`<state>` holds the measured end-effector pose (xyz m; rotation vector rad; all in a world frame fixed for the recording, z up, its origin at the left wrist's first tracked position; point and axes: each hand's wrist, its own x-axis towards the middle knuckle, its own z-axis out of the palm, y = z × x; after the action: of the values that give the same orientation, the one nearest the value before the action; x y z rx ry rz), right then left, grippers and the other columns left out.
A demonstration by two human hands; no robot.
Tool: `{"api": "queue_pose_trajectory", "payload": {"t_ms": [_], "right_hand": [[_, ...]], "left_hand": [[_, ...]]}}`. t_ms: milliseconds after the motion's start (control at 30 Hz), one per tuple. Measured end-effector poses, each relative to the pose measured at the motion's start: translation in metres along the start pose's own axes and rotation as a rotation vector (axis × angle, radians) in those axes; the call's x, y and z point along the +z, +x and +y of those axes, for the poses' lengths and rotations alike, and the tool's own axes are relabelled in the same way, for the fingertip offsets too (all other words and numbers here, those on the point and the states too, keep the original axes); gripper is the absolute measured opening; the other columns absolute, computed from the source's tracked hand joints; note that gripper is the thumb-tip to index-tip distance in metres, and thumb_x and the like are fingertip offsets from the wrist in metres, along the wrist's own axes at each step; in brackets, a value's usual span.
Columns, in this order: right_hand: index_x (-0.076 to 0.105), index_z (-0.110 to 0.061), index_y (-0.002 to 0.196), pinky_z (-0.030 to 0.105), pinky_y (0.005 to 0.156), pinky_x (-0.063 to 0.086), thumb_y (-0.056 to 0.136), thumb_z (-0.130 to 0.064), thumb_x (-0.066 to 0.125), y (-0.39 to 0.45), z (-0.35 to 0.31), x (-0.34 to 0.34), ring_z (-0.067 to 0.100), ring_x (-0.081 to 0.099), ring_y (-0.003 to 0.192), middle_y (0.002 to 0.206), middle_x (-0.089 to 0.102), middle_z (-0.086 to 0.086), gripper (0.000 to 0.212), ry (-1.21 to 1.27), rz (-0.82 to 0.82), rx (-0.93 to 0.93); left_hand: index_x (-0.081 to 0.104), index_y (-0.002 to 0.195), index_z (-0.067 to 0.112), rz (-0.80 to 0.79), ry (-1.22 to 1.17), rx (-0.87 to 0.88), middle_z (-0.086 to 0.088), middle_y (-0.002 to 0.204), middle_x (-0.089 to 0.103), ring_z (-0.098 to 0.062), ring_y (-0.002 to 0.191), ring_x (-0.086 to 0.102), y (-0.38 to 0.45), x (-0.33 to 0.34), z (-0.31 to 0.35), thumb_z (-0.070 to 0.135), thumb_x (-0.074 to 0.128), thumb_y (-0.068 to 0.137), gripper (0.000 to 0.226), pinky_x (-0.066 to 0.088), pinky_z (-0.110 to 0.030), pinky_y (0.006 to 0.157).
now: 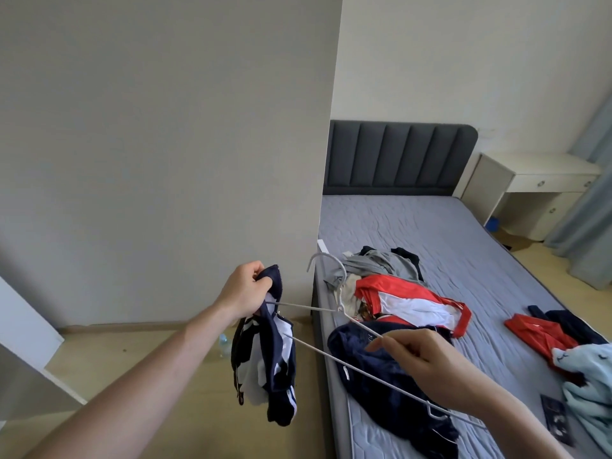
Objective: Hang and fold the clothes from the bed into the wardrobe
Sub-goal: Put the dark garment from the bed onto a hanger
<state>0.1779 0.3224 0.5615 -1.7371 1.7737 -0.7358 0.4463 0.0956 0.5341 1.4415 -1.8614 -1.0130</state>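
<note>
My left hand point(246, 291) grips the collar of a navy and white jacket point(268, 366), which hangs over the floor beside the bed point(430, 226). One end of a white wire hanger point(334, 354) reaches into the jacket at that hand. My right hand point(427, 364) pinches the hanger's upper arm, its hook point(326, 265) pointing up and away. The rest of the navy garment point(390, 372) lies on the bed edge. Behind it lies a pile with a red and white top point(407, 301) and grey clothing point(377, 265).
A red and navy garment point(546, 329) and a light blue fabric point(586, 379) lie at the bed's right. A white wardrobe panel point(26, 323) stands at the left, and a wall corner point(328, 144) sits just ahead. A white desk point(530, 190) and a curtain point(592, 210) stand past the bed.
</note>
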Motion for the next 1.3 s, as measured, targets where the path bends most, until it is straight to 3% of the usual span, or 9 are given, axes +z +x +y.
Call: {"api": "queue_pose_trajectory", "payload": {"t_ms": [300,533,667,800,933,1067,1167,1233,1300], "right_hand": [[0.074,-0.022,0.082,0.022,0.05,0.022,0.104,-0.048,0.049,0.005,0.009,0.044,0.008,0.028,0.05,0.053,0.031,-0.007,0.042,0.303,0.083,-0.011],[0.053,-0.007,0.063,0.016,0.047,0.023,0.091,-0.069,0.057,-0.006,0.02,0.068,0.009,0.028,0.047,0.05,0.035,-0.005,0.068,0.595,0.266,0.006],[0.041,-0.016,0.057,0.018,0.049,0.023,0.091,-0.068,0.059,-0.008,0.019,0.074,0.01,0.027,0.053,0.054,0.033,-0.005,0.065,0.601,0.369,-0.002],[0.037,-0.023,0.055,0.017,0.048,0.021,0.089,-0.068,0.062,-0.005,0.014,0.085,0.01,0.024,0.051,0.053,0.03,-0.004,0.062,0.666,0.447,0.007],[0.036,-0.026,0.054,0.017,0.049,0.021,0.089,-0.068,0.062,-0.002,0.012,0.086,0.009,0.023,0.05,0.052,0.029,-0.006,0.061,0.667,0.48,-0.002],[0.034,-0.02,0.055,0.019,0.05,0.022,0.091,-0.065,0.06,0.002,0.012,0.08,0.009,0.025,0.052,0.053,0.029,-0.006,0.063,0.612,0.501,-0.027],[0.036,-0.015,0.055,0.022,0.051,0.022,0.093,-0.058,0.058,0.003,0.014,0.075,0.01,0.026,0.053,0.053,0.03,-0.004,0.061,0.575,0.501,-0.05],[0.042,-0.017,0.054,0.024,0.051,0.024,0.093,-0.055,0.058,0.003,0.017,0.072,0.009,0.03,0.052,0.052,0.034,-0.003,0.057,0.569,0.5,-0.076],[0.059,-0.014,0.056,0.026,0.051,0.029,0.093,-0.052,0.057,0.002,0.02,0.07,0.009,0.035,0.049,0.05,0.039,-0.002,0.053,0.581,0.513,-0.086]], "left_hand": [[0.046,0.069,0.015,-0.111,-0.216,0.232,0.007,0.057,0.043,-0.011,0.054,0.039,-0.041,0.01,0.068,0.009,0.064,0.09,0.028,0.037,-0.02,0.05],[0.039,0.073,0.023,-0.169,0.074,0.536,0.006,0.059,0.043,-0.013,0.054,0.036,-0.082,0.027,0.08,0.021,0.067,0.093,0.034,0.038,-0.031,0.056],[0.044,0.106,0.036,-0.169,0.24,0.661,0.011,0.066,0.052,-0.011,0.059,0.049,-0.084,0.021,0.091,0.027,0.066,0.095,0.026,0.042,-0.031,0.057],[0.042,0.136,0.041,-0.279,0.41,0.606,0.015,0.087,0.061,-0.006,0.079,0.058,-0.075,0.006,0.102,0.042,0.066,0.088,0.054,0.052,-0.03,0.076],[0.046,0.146,0.046,-0.381,0.581,0.633,0.021,0.099,0.049,-0.003,0.098,0.043,-0.06,-0.015,0.114,0.037,0.043,0.085,0.063,0.037,-0.023,0.092],[0.056,0.138,0.054,-0.314,0.666,0.739,0.019,0.107,0.042,-0.006,0.106,0.036,-0.04,-0.034,0.115,0.025,0.038,0.096,0.054,0.028,-0.029,0.1],[0.065,0.127,0.053,-0.233,0.721,0.84,0.021,0.126,0.049,-0.005,0.122,0.037,-0.026,-0.039,0.11,0.037,0.051,0.104,0.031,0.016,-0.028,0.108],[0.069,0.119,0.045,-0.265,0.729,0.832,0.021,0.115,0.061,-0.004,0.116,0.047,-0.018,-0.04,0.107,0.044,0.054,0.104,0.022,0.016,-0.03,0.117],[0.07,0.11,0.038,-0.305,0.676,0.817,0.017,0.099,0.064,-0.006,0.099,0.056,-0.013,-0.039,0.103,0.041,0.056,0.103,0.016,0.031,-0.033,0.11]]}}
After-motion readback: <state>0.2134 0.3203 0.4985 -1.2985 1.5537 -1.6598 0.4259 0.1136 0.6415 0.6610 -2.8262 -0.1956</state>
